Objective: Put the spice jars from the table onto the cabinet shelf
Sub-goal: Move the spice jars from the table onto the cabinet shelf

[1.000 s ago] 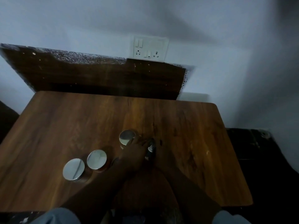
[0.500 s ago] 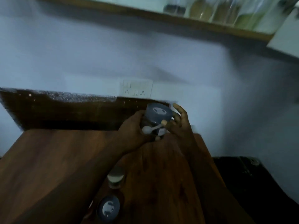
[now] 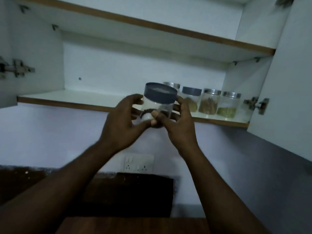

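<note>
Head camera looks up into the open cabinet (image 3: 135,65), whose lower shelf (image 3: 67,97) carries a row of filled jars (image 3: 209,103) at its right end. Just before the shelf's front edge, left of that row, the grey-lidded spice jar (image 3: 158,98) sits near upright, lid up, clasped between left hand (image 3: 121,122) and right hand (image 3: 179,125). Half a second ago it was low, over the table (image 3: 135,225).

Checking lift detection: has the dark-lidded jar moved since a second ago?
Yes, upward. The jar was at the table, below the wall socket; now the left hand and right hand hold it above the socket, at the shelf edge.
</note>
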The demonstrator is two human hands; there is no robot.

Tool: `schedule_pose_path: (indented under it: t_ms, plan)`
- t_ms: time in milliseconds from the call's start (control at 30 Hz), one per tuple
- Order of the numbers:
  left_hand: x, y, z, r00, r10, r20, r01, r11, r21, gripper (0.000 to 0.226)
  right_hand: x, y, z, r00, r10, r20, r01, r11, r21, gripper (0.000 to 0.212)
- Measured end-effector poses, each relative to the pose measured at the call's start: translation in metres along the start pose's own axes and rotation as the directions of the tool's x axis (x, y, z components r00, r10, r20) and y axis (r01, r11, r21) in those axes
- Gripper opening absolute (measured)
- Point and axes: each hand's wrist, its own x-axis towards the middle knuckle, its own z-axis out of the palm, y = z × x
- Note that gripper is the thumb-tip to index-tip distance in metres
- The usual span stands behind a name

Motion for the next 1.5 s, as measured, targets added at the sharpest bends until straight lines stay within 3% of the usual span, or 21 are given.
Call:
schedule_pose_path:
  t_ms: [100,200,367,467,600,767,933,1167,1333,1433,1500]
  plan:
    - [0.048,-0.006,-0.009,0.999,-0.053,0.0,0.053,0.998,0.029,0.072,0.047,-0.003,0.01,0.999,-0.034,-0.036,0.03,0.994,-0.109,0.071]
    - [0.081,-0.028,-0.003,0.987,-0.157,0.037,0.151,0.979,0.136,0.065,0.087,0.007,0.021,0.999,0.006,0.038,0.003,0.971,-0.24,0.058]
    - [0.112,-0.064,0.013,0.929,-0.306,0.208,0.216,0.905,0.366,0.068,0.132,0.031,0.034,0.99,0.089,0.111,-0.023,0.871,-0.49,0.07]
    - [0.135,-0.074,0.014,0.91,-0.389,0.145,0.27,0.82,0.504,0.075,0.146,0.036,0.036,0.994,0.075,0.074,-0.023,0.841,-0.54,0.075]
    - [0.162,-0.088,0.017,0.848,-0.487,0.21,0.35,0.812,0.467,0.064,0.153,0.044,0.046,0.999,0.043,0.005,-0.033,0.833,-0.553,0.065]
    - [0.161,-0.111,0.031,0.885,-0.424,0.194,0.252,0.784,0.568,0.079,0.144,0.05,0.06,0.997,-0.04,-0.068,-0.012,0.771,-0.637,0.038]
    - [0.16,-0.12,0.043,0.887,-0.404,0.221,0.189,0.758,0.625,0.096,0.142,0.053,0.053,0.998,-0.053,-0.021,0.024,0.726,-0.687,0.033]
    - [0.155,-0.116,0.047,0.914,-0.35,0.206,0.144,0.754,0.64,0.082,0.144,0.055,0.054,0.999,-0.034,-0.021,0.007,0.664,-0.748,0.031]
    - [0.151,-0.117,0.048,0.962,-0.263,0.081,0.149,0.745,0.65,0.07,0.147,0.057,0.058,0.999,0.0,0.052,0.042,0.575,-0.817,0.024]
    - [0.149,-0.118,0.048,0.976,-0.218,-0.005,0.17,0.747,0.643,0.062,0.149,0.056,0.058,0.997,0.022,0.068,0.043,0.573,-0.818,0.031]
    - [0.149,-0.121,0.048,0.971,-0.239,-0.009,0.193,0.759,0.622,0.069,0.146,0.057,0.059,0.999,-0.011,0.031,0.032,0.604,-0.796,0.032]
